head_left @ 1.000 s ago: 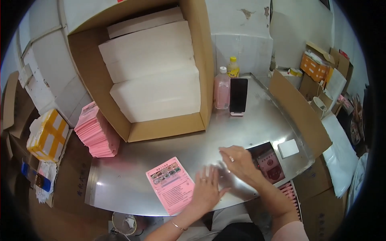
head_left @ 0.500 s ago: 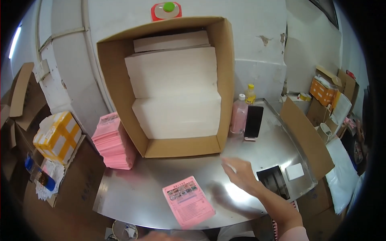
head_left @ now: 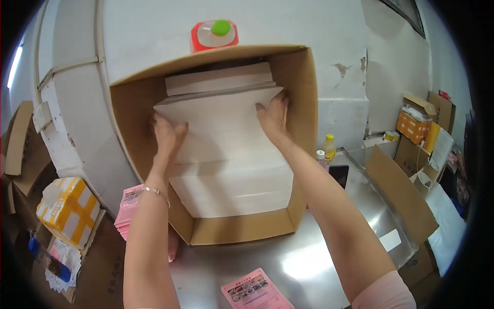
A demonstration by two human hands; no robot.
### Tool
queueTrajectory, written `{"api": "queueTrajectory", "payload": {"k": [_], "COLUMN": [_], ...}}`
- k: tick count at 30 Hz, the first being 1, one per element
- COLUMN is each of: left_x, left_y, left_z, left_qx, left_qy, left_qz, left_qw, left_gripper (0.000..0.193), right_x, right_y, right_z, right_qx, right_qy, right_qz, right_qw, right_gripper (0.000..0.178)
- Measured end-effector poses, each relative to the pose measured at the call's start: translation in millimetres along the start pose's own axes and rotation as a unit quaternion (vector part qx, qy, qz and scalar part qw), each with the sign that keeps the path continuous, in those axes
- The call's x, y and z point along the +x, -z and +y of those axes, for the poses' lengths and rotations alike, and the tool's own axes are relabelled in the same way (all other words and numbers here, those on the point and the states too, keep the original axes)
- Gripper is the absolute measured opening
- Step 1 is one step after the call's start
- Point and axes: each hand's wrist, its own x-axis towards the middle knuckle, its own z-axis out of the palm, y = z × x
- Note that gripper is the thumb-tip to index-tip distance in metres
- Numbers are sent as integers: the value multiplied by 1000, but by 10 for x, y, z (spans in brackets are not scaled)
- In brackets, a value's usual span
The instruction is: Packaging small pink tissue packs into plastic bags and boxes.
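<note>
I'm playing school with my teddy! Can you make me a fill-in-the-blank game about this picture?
1. Both hands, the left hand and the right hand, reach into a big cardboard ____.
2. The stacks inside it are ____ in colour.
3. The leaflet on the metal table is ____.

Missing words: box; white; pink

Single head-worn fisheye view, angled forward and down from close range over the metal table (head_left: 309, 257) into the open cardboard box (head_left: 303, 103); edges curve.
</note>
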Motion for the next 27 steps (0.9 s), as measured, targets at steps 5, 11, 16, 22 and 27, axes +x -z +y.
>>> {"api": "queueTrajectory", "payload": {"k": [5,11,16,22,27], "left_x": [351,309,456,577,446], "left_y": [-233,-288,-124,-223,-132], "left_z": [-134,295,22,-108,-82], "left_qx": [74,308,174,100,140], "left_qy": [89,144,77,56,22], "left_qz": [10,-26,-87,-126,-82], "left_qw": [993,940,978,985,987], "left_gripper": [106,93,92,94,88], "right_x": [20,195,256,357,177], "right_y": [-168,-56,-157,-116,-198], "right_z": [16,-65,-56,49,25], "right_qx": [-81,-250,-211,-169,-125], "right_qy": [67,108,15,-7,35], "right_qz": [38,-90,-117,-152,-86], "right_qw": [994,958,970,974,988], "right_gripper": [86,89,105,100,89]}}
